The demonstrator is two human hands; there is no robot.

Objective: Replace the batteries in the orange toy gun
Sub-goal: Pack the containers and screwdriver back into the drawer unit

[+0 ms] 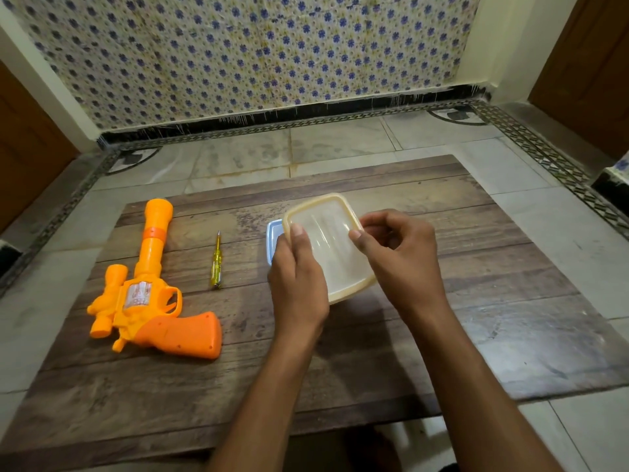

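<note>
The orange toy gun lies on the left of the wooden board, barrel pointing away. A small yellow-handled screwdriver lies to its right. Above the board's middle, both hands hold a translucent container lid with a yellow rim, tilted up. My left hand grips its left edge with the thumb on top. My right hand pinches its right edge. A blue-rimmed container shows just behind the lid, mostly hidden. No batteries are visible.
The board rests on a pale marble floor with a patterned border. A wall covered in blue-flowered paper stands behind, and wooden doors flank both sides.
</note>
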